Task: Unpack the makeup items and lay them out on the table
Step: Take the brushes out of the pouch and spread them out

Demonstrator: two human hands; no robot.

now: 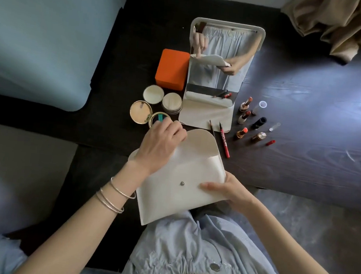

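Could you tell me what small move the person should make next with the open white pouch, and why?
Probably draw the left hand out of the flat white snap-button pouch with whatever it finds. Its fingers reach under the raised flap, the right hand grips the pouch's edge, and lipsticks and round compacts already lie on the dark wooden table.

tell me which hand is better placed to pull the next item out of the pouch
Left. The left hand is already at the white pouch's open mouth, while the right hand grips its side, steadying it.
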